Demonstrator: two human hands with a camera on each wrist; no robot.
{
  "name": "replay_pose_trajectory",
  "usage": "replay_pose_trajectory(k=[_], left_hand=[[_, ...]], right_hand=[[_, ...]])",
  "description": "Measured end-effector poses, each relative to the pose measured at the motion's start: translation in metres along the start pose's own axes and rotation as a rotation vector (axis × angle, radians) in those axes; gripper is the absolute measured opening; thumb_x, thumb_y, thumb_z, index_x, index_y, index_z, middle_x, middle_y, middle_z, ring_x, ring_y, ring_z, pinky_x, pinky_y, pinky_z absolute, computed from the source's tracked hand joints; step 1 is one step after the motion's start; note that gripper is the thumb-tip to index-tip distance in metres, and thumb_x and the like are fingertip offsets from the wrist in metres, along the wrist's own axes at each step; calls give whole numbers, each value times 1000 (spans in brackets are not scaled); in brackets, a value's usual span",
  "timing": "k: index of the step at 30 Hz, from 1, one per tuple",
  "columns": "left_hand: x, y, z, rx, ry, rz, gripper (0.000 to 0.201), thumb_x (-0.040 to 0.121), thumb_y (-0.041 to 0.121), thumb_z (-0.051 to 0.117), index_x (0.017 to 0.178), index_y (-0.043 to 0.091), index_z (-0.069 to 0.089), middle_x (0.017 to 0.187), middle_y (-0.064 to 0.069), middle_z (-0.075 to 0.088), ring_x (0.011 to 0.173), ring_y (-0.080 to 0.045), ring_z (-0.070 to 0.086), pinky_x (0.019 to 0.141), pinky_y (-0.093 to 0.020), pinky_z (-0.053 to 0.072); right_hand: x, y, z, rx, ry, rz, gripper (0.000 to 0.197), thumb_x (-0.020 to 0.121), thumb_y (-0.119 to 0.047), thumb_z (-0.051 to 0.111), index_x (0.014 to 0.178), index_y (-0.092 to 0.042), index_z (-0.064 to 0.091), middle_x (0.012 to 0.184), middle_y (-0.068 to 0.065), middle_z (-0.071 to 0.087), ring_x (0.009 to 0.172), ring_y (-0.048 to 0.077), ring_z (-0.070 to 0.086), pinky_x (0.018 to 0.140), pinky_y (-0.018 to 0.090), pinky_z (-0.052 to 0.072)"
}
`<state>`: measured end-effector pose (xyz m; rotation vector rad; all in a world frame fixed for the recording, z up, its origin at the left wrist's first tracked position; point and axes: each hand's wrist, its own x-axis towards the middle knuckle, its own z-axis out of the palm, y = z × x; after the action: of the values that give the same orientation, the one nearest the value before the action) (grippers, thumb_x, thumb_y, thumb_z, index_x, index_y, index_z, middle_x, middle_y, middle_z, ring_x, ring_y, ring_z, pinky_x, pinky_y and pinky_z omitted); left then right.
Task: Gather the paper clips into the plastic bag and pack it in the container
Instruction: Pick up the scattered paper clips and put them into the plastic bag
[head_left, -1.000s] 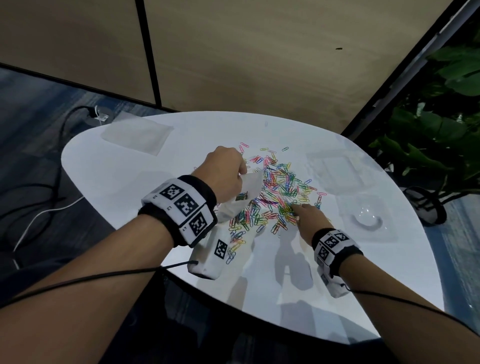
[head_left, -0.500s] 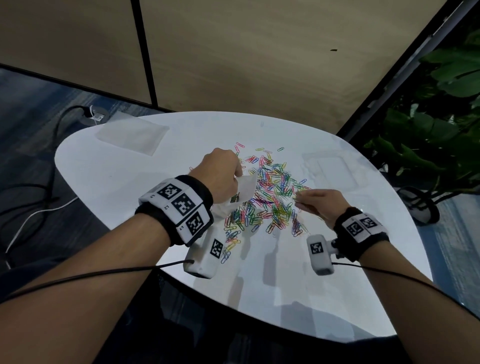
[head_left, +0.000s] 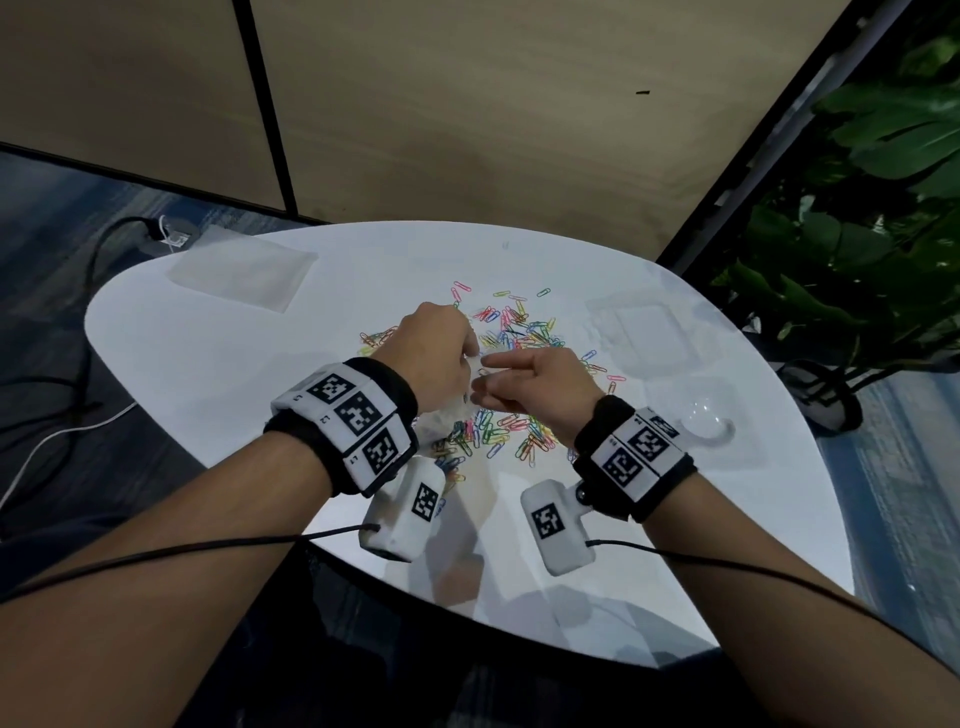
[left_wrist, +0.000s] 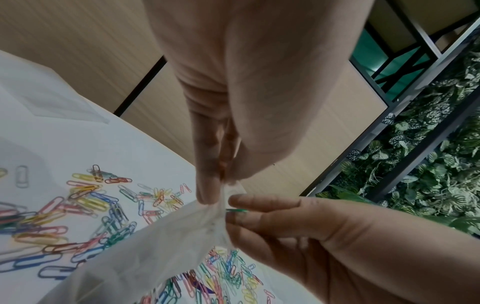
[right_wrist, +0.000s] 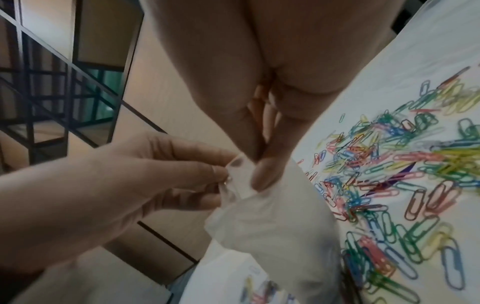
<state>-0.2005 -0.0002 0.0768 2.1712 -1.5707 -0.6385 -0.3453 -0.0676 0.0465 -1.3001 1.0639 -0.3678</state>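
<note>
Many coloured paper clips (head_left: 511, 426) lie scattered on the white table (head_left: 218, 374). My left hand (head_left: 467, 356) pinches the top rim of a clear plastic bag (left_wrist: 161, 246), which hangs down over the pile. In the left wrist view my right hand (left_wrist: 233, 209) pinches a green paper clip (left_wrist: 237, 210) right at the bag's mouth. The right wrist view shows the right hand's fingertips (right_wrist: 262, 172) against the bag's rim (right_wrist: 240, 181), with the left hand (right_wrist: 223, 174) holding it from the other side. A clear container (head_left: 649, 332) sits on the table to the right.
A second flat plastic bag (head_left: 244, 275) lies at the table's back left. A clear domed plastic piece (head_left: 704, 421) rests near the right edge. A leafy plant (head_left: 857, 249) stands past the right side. Cables (head_left: 62, 431) run over the floor at left.
My right hand has lifted off the clip pile and moved left up to the bag's mouth with a clip. The left hand keeps its hold on the bag.
</note>
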Motion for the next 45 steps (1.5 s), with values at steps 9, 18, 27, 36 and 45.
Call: replay_pose_trajectory(k=[9, 18, 27, 36, 45], left_hand=[[0, -6, -5, -13, -2, -21, 30, 90, 5, 55, 112, 12, 75, 119, -9, 71, 105, -26, 68, 92, -38, 58], [-1, -6, -10, -17, -9, -28, 30, 90, 5, 56, 113, 12, 75, 121, -9, 69, 107, -26, 66, 94, -38, 57], [-1, -11, -12, -19, -14, -34, 32, 90, 5, 55, 116, 11, 73, 124, -10, 68, 111, -27, 65, 97, -38, 55], [-2, -12, -12, 1, -9, -26, 33, 90, 4, 54, 115, 12, 74, 123, -10, 68, 109, -27, 65, 95, -40, 56], [1, -11, -11, -8, -11, -39, 32, 90, 3, 55, 116, 12, 73, 123, -9, 68, 109, -27, 65, 96, -40, 56]], right_hand=[[18, 16, -54, -664, 156, -122, 22, 85, -10, 73, 106, -15, 73, 99, 6, 73, 83, 23, 72, 77, 37, 62], [40, 90, -84, -1217, 135, 282, 79, 77, -18, 78, 145, -22, 39, 143, 17, 38, 122, 33, 53, 98, 36, 48], [50, 91, -48, -1265, 166, 86, 51, 92, -32, 59, 140, -21, 47, 133, 14, 44, 118, 34, 54, 97, 41, 50], [51, 80, -64, -1030, 305, 66, 18, 85, -4, 65, 95, -11, 79, 92, 7, 75, 86, 23, 71, 89, 33, 57], [29, 18, -85, 250, 114, 151, 27, 84, 3, 68, 110, 12, 66, 110, 23, 69, 91, 24, 71, 78, 24, 60]])
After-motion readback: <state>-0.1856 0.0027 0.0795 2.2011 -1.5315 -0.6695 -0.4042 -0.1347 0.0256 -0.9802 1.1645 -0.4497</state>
